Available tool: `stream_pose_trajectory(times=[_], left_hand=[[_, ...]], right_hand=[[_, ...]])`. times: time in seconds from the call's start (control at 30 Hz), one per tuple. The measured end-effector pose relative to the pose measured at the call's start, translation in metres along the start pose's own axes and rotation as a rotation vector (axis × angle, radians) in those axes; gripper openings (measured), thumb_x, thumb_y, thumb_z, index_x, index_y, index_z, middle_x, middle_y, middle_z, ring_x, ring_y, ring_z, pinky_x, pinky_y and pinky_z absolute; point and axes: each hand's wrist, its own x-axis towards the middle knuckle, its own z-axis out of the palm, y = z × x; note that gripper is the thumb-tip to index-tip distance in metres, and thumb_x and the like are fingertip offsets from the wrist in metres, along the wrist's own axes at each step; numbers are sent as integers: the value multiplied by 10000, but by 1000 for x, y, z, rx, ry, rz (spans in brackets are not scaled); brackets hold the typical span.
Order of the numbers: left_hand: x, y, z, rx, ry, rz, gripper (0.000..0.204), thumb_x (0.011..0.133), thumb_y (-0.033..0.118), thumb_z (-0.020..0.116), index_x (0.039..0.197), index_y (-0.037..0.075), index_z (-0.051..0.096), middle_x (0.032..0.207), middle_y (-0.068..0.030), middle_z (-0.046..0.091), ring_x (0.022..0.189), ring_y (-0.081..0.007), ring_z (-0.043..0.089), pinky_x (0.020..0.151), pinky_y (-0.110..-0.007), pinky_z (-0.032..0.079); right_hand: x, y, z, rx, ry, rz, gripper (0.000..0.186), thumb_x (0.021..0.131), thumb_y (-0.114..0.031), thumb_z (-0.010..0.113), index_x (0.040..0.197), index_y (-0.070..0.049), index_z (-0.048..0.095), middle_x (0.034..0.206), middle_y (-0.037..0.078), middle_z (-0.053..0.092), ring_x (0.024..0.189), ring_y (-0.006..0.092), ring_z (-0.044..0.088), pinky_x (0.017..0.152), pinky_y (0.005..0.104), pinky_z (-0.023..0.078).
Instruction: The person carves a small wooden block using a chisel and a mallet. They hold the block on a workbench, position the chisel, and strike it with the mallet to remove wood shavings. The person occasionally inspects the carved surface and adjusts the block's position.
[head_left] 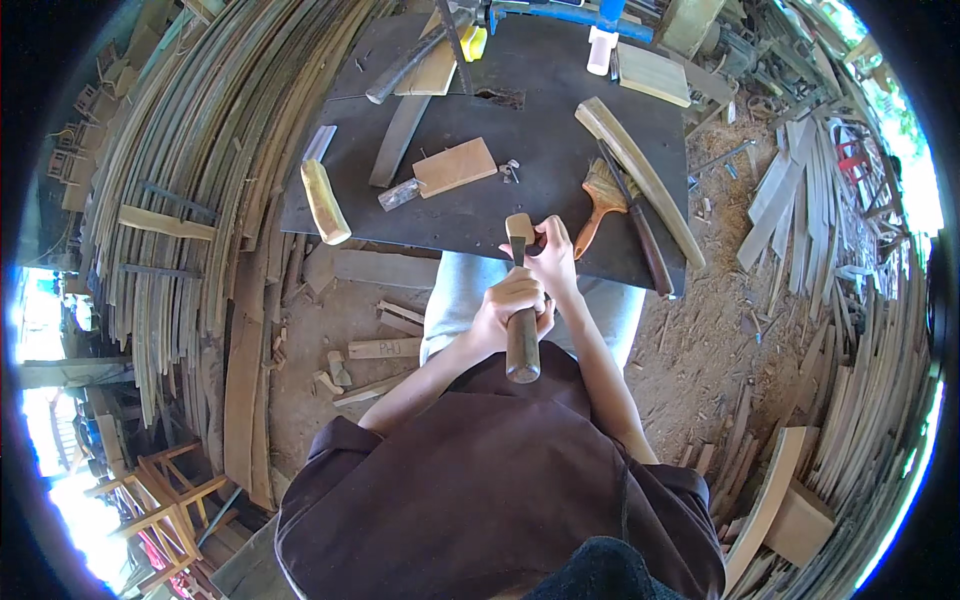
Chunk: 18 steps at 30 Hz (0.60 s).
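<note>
My left hand [512,302] is wrapped round the wooden handle of a chisel [522,350], whose butt points toward my body. Its dark blade lies against a small pale piece of wood [519,228] at the table's near edge. My right hand [556,252] is closed beside the blade, its fingers curled on that piece of wood; its grip is partly hidden. Just beyond, on the dark table [450,225], lie a flat wooden block [456,167], a few small metal bits [511,170] and a small clear object [400,195].
To the right lie a brush [602,195], a dark-handled tool [652,245] and a long wooden strip [640,175]. A curved pale wooden piece [325,205] rests at the left edge. A hammer [410,65] lies at the far side. Timber stacks [200,150] flank the table.
</note>
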Motion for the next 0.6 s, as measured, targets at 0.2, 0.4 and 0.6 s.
stream_pose_trajectory(times=[0.2, 0.4, 0.6], left_hand=[[4, -7, 2, 42, -33, 59, 263, 680, -84, 709, 657, 53, 487, 651, -60, 559, 631, -238, 554, 623, -339, 452], [-4, -7, 7, 18, -66, 37, 276, 685, -82, 700, 640, 63, 469, 640, -61, 546, 626, -239, 545, 659, -338, 443], [-8, -16, 9, -12, -20, 78, 237, 678, -53, 710, 672, 55, 500, 652, -68, 516, 640, -266, 511, 659, -368, 427]], right_hand=[[3, -7, 3, -53, -7, 33, 698, 664, -452, 878, 1044, 4, 511, 998, 183, 546, 895, 384, 595, 741, 471, 511], [4, -17, 10, -281, -15, -51, 679, 769, -502, 773, 1113, 31, 528, 1122, 188, 540, 987, 371, 602, 794, 448, 535], [1, -12, 14, -386, -27, -23, 588, 819, -464, 734, 1092, 18, 534, 1089, 172, 536, 968, 349, 606, 791, 427, 536]])
